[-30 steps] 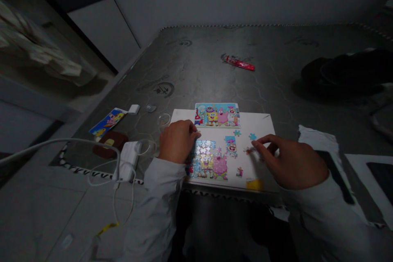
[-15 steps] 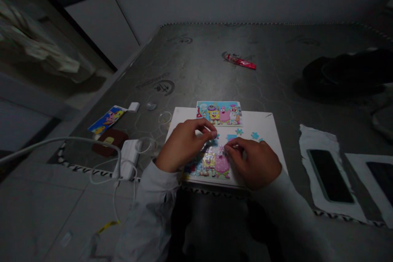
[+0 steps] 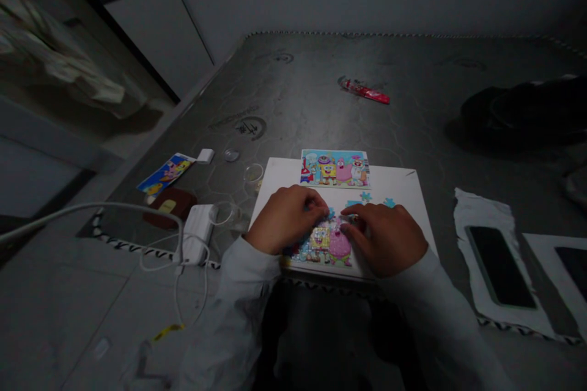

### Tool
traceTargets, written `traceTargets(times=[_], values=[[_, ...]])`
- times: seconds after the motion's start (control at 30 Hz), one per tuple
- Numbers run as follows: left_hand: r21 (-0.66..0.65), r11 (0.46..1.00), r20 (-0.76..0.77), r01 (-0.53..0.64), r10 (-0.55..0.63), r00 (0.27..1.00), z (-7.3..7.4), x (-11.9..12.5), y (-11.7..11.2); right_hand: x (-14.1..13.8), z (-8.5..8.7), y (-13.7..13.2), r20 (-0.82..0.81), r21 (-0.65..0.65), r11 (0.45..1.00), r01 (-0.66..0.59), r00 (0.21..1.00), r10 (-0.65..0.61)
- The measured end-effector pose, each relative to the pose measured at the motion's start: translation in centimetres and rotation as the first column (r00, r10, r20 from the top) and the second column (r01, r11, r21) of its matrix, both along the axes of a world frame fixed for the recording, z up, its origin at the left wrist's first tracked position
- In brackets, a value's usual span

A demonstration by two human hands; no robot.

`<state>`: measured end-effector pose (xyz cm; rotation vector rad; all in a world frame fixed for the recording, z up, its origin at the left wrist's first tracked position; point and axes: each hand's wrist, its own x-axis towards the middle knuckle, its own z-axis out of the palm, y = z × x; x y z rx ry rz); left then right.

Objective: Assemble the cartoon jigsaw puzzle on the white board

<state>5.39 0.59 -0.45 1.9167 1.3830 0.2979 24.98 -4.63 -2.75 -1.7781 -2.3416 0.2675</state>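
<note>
A partly assembled cartoon jigsaw puzzle (image 3: 323, 247) lies on a white board (image 3: 394, 180), with a yellow and a pink figure showing. My left hand (image 3: 287, 217) is closed at the puzzle's upper edge, and its thumb and forefinger pinch a small blue puzzle piece (image 3: 331, 214). Across from it, my right hand (image 3: 389, 239) is bent over the puzzle's upper right, its thumb and forefinger close together by the pink figure's head. Whatever they hold is too small to make out. Behind the hands lies the picture card (image 3: 334, 169). Loose blue pieces (image 3: 365, 196) rest nearby, partly covered by my right hand.
Left of the board are clear round containers (image 3: 222, 214), a white power bank (image 3: 198, 235) with cables, a brown case (image 3: 169, 206) and a blue card (image 3: 166, 174). A phone (image 3: 499, 266) lies right. Farther back are a red wrapper (image 3: 367, 92) and a dark bag (image 3: 523, 110).
The view has shifted slightly, moving the scene rightward. My left hand has come a little lower toward the puzzle, and the fingertips of both hands are nearer each other.
</note>
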Motion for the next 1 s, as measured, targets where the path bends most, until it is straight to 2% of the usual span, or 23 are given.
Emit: traceTargets(times=[0.13,0.5,1.0], values=[[-0.005,1.0,-0.084,0.023,-0.024,0.996,-0.5,0.7,-0.1,0.0,-0.4,0.0,0.072,-0.065,0.997,-0.041,0.996,0.045],[0.014,1.0,-0.252,-0.017,0.02,0.968,-0.5,1.2,-0.3,-0.1,-0.8,0.3,0.009,-0.108,0.993,-0.04,0.999,0.041],[0.027,0.997,-0.281,-0.074,0.079,0.956,-0.8,1.4,-0.3,-0.3,-0.7,0.5,-0.043,-0.189,0.982,0.006,0.999,-0.015]])
